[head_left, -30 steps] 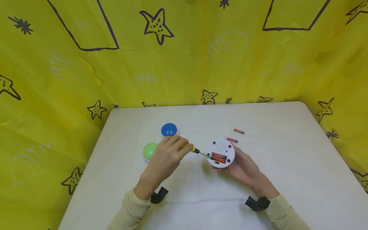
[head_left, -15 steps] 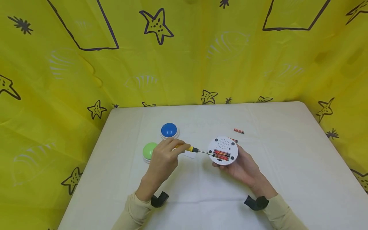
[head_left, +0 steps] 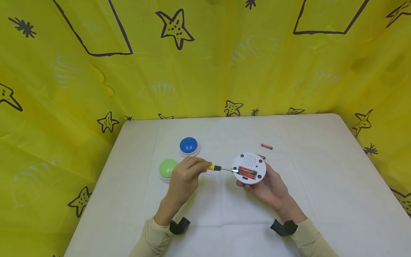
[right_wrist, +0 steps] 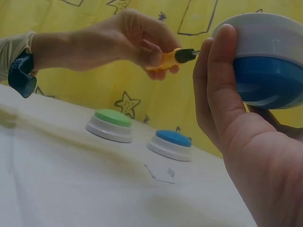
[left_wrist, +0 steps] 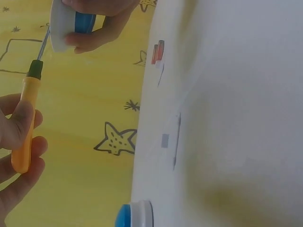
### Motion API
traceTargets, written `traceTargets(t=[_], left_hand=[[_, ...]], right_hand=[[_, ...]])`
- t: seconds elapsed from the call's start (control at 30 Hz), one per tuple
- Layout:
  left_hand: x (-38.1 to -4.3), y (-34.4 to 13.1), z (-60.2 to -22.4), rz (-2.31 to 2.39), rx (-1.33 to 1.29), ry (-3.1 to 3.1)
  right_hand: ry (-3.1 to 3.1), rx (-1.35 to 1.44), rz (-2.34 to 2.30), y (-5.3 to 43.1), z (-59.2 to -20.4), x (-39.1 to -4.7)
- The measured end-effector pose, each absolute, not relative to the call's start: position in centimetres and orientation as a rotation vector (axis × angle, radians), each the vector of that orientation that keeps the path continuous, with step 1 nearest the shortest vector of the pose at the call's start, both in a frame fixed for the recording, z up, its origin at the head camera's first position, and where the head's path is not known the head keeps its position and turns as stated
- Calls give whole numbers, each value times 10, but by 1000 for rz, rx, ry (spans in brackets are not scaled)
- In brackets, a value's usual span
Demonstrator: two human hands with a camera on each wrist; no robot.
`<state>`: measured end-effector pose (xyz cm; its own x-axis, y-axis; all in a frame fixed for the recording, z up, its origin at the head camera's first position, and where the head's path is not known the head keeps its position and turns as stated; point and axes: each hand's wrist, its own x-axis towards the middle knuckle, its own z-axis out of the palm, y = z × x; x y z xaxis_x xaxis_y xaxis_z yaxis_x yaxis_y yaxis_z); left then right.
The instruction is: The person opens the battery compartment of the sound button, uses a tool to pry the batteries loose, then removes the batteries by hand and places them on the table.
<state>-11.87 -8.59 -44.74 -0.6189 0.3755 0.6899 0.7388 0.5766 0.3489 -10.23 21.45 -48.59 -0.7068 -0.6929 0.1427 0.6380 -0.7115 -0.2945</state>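
Note:
My left hand (head_left: 184, 176) grips the yellow handle of a screwdriver (left_wrist: 27, 109), its shaft pointing right. The tip meets the left edge of the battery compartment in a round white push-button light (head_left: 249, 159). In my right hand (head_left: 271, 187) that device is held underside up, and its blue dome faces down in the right wrist view (right_wrist: 270, 78). Red batteries (head_left: 247, 173) lie side by side in the compartment, beside a dotted speaker grille and small dark feet. Whether the tip touches a battery or only the compartment's edge, I cannot tell.
A blue-domed button (head_left: 188, 145) and a green-domed button (head_left: 167, 168) stand on the white table at left. Two loose red batteries lie behind the held device, the farther battery (head_left: 267, 146) in full view. A small whitish piece (right_wrist: 161, 173) lies near the buttons.
The device has shifted slightly right and tilted, covering more of the nearer loose battery. My left hand has lowered a little, and the screwdriver now lies nearly level at the compartment's upper left edge.

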Motion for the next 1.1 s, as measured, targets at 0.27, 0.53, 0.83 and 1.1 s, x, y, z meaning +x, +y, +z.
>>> traceTargets(t=[0.27,0.53,0.83,1.1], left_hand=[[-118,-85,-455,-973,-843,-2297],[-117,-86,-451,-931,-847,-2297],[-113,-85,-446,-927,-823,-2322],[-109,-82,-439,-933,-781,-2316]], right_hand=[[253,-337,-2358,214,-488,-103],[272,-257,-2372,217,-488,-100],[267,-239,-2389,217,-490,-98],[202,-247,-2415,216,-491,-95]])
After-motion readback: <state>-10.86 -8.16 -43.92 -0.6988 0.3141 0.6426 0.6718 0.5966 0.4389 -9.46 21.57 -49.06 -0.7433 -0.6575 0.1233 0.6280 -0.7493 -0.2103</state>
